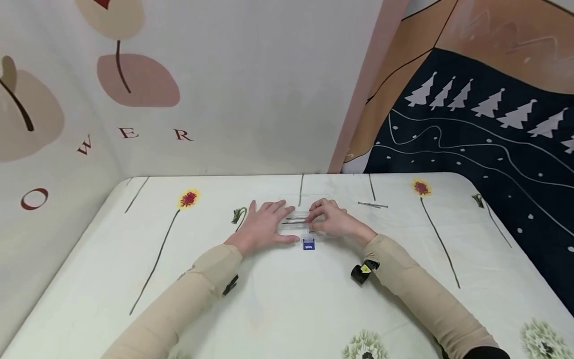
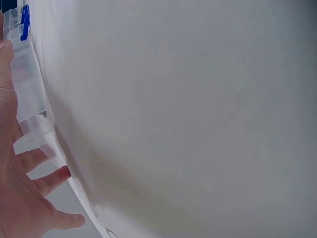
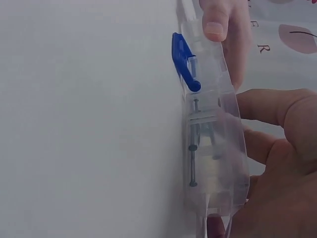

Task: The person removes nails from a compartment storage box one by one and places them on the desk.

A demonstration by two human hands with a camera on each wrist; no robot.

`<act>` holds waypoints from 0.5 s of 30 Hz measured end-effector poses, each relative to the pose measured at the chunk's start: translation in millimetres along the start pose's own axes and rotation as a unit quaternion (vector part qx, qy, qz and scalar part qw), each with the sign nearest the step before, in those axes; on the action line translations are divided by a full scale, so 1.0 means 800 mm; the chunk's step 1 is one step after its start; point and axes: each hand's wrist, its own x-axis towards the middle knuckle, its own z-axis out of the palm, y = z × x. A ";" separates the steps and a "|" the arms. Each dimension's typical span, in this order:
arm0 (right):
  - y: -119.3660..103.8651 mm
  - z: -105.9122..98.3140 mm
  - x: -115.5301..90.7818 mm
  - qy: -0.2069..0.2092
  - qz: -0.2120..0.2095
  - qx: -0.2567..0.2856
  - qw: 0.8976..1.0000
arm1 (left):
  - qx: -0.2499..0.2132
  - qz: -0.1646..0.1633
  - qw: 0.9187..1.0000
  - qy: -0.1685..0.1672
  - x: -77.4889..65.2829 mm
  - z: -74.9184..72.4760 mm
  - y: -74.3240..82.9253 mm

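On the far left, red letters (image 1: 127,132) show on a pale wall (image 1: 251,75). Next is a yellow and red flower (image 1: 188,199) on the white tablecloth (image 1: 269,294). Then comes the left hand (image 1: 269,224), flat and spread wide, pinching nothing; it touches the left side of a clear plastic box (image 3: 230,163). The box sits on the cloth between the two hands, with dark nails (image 1: 295,222) in it and a blue latch (image 1: 309,244) on the near side. The right hand (image 1: 334,219) has bent fingers at the box's right part; whether they hold a nail, one cannot tell. Past it, a few loose nails (image 1: 373,205) lie together. Farther right is another flower (image 1: 421,188), then a dark cloth (image 1: 475,132) with white trees.
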 end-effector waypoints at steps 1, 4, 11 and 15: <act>-0.001 0.000 0.000 0.001 0.004 0.003 1.000 | -0.002 0.000 1.000 0.001 0.000 0.000 0.000; -0.002 0.000 0.001 0.008 0.017 0.027 0.999 | -0.003 0.000 1.000 0.003 0.000 0.001 0.001; -0.003 0.000 0.001 0.022 0.008 0.070 0.997 | -0.005 -0.002 1.000 -0.001 0.000 0.002 0.000; 0.000 -0.002 0.001 0.022 0.002 0.086 0.996 | -0.011 -0.002 1.000 -0.002 0.001 0.003 0.000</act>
